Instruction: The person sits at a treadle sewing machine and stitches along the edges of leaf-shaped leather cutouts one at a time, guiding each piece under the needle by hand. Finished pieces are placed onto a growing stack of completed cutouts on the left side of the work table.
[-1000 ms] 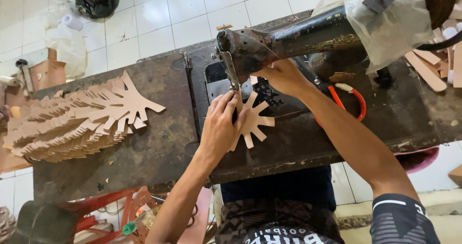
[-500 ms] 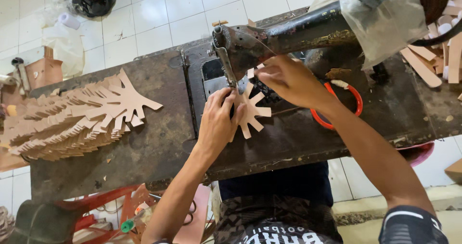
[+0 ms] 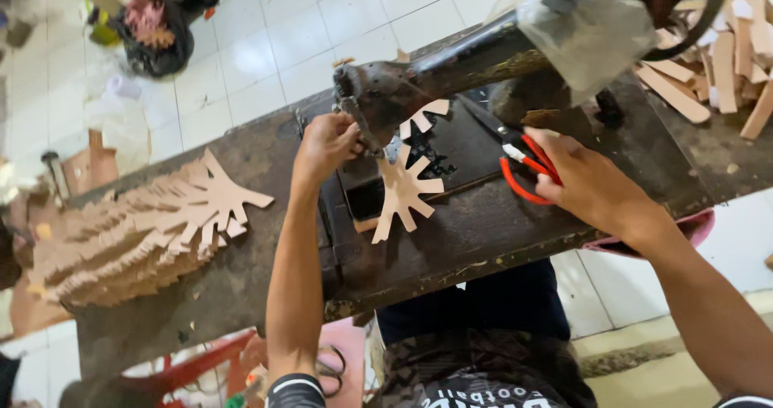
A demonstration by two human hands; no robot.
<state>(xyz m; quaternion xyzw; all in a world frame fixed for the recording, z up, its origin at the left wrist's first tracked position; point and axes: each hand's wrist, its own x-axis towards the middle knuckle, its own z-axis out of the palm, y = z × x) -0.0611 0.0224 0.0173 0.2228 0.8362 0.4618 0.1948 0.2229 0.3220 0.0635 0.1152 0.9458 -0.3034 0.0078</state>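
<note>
Worn dark table [image 3: 241, 295] over white floor tiles [image 3: 266, 46]; left fingers [image 3: 342, 138] clenched at sewing machine [image 3: 403, 86], right fingers [image 3: 547, 154] grasping red scissors [image 3: 523, 179].

Layout on the sewing table [image 3: 499, 239]

A star-shaped cutout [image 3: 405, 191] is laid between the left hand [image 3: 326, 141] and right hand [image 3: 588, 184], under the sewing machine [image 3: 451, 74]. Scissors [image 3: 527, 171] are touched by the right hand. A stack of cutouts [image 3: 137, 231] is set well left of the left hand; strips [image 3: 717, 62] are piled behind the right hand.
</note>
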